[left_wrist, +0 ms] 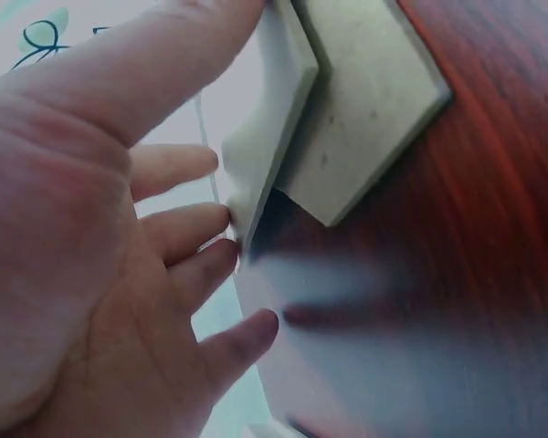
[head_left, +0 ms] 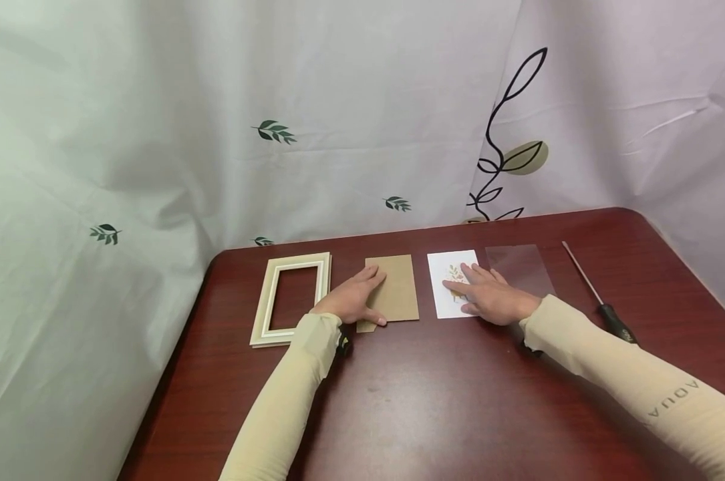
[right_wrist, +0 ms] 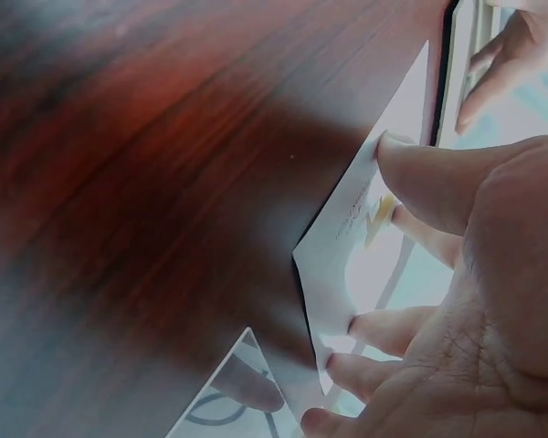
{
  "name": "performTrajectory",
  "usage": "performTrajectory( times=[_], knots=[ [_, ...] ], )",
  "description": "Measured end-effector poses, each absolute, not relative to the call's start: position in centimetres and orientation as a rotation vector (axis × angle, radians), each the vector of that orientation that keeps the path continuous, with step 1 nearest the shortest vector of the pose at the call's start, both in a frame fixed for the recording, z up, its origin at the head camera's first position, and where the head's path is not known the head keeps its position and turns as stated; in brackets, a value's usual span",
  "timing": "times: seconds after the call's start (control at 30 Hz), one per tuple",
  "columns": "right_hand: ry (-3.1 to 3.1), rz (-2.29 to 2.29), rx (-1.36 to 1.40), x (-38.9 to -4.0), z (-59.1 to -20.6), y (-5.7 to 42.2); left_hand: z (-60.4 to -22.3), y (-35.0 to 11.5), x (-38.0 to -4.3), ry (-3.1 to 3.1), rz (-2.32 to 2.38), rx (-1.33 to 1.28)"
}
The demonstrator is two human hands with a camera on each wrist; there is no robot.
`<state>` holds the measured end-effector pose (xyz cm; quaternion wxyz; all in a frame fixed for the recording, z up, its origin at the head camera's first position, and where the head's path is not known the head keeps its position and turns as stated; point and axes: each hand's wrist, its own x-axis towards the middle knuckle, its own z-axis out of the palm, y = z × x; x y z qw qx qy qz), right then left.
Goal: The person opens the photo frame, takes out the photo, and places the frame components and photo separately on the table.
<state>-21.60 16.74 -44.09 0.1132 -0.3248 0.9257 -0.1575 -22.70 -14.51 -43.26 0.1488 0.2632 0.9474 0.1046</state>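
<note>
A flat brown backing board (head_left: 401,287) lies in the middle of the table. My left hand (head_left: 349,298) touches its left side, fingers spread and the thumb at the near edge. A second flat piece (left_wrist: 365,119) sticks out from under the board in the left wrist view. To the right lies a white card (head_left: 443,264) with a small printed plant and lettering. My right hand (head_left: 493,298) rests on it with spread, fairly straight fingers, covering part of the print. Beyond that hand lies a clear sheet (head_left: 521,264), partly hidden by the wrist.
A cream picture frame (head_left: 266,294) with an open middle lies left of the board, partly behind the left forearm. At the right lies a screwdriver (head_left: 615,324) with a black handle. The reddish-brown table (head_left: 398,401) meets a leaf-printed curtain (head_left: 350,100) behind.
</note>
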Motion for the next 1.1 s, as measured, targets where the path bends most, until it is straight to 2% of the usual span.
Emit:
performTrajectory(
  times=[1.1],
  knots=[
    [2.705, -0.451, -0.870, -22.2, -43.9, 16.5, -44.1, -13.4, -22.3, 2.829, 0.227, 0.747]
  ],
)
